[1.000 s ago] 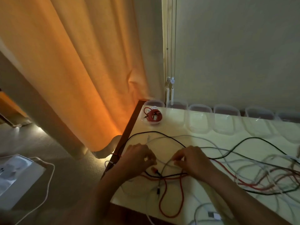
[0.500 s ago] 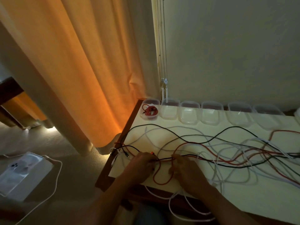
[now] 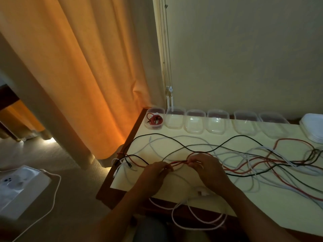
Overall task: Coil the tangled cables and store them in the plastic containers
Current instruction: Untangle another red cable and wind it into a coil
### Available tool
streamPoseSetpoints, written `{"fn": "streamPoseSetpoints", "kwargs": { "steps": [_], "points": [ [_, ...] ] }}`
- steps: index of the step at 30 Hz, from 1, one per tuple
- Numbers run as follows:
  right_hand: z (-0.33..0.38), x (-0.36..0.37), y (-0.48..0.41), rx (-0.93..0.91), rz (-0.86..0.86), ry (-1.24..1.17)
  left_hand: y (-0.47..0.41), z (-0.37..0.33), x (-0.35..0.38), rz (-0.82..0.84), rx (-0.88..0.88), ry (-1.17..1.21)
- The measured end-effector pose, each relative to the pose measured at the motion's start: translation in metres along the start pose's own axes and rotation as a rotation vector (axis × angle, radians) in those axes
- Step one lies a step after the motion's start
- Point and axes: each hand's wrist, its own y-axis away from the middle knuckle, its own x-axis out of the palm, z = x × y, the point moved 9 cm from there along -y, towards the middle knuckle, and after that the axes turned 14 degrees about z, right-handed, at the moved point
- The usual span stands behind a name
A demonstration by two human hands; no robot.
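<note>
A tangle of red, black and white cables sprawls over the pale table. My left hand and my right hand lie close together near the table's front left, each pinching the same red cable stretched between them. Several clear plastic containers line the back edge by the wall. The leftmost container holds a coiled red cable. White cable loops hang off the front edge.
A stack of white lids sits at the back right. An orange curtain hangs to the left of the table. A white box with a white cord lies on the floor at left.
My hands have drawn apart a little along the red cable, which now runs straight between them. The red loop that hung below them is gone. The view has shifted slightly.
</note>
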Motion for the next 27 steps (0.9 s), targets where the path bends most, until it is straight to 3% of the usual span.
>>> {"fn": "streamPoseSetpoints", "kwargs": {
  "steps": [5,11,14,18,22,27],
  "points": [
    [-0.002,-0.031,0.011,-0.004,-0.034,-0.022,-0.002,0.003,-0.016,-0.159,-0.047,0.206],
    [0.004,-0.082,0.012,0.042,-0.119,-0.098,-0.014,-0.036,-0.049,-0.254,0.064,0.319],
    [0.019,-0.110,0.004,0.071,-0.040,-0.169,-0.025,-0.065,-0.074,-0.300,0.095,0.339],
    [0.048,-0.148,-0.004,0.035,0.072,-0.073,-0.036,-0.097,-0.119,-0.374,0.052,0.465],
    [0.066,-0.189,-0.002,0.012,-0.002,-0.098,-0.049,-0.117,-0.139,-0.264,-0.026,0.762],
    [0.088,-0.248,0.008,0.005,-0.289,-0.322,-0.039,-0.160,-0.124,0.096,0.034,1.078]
  ]
}}
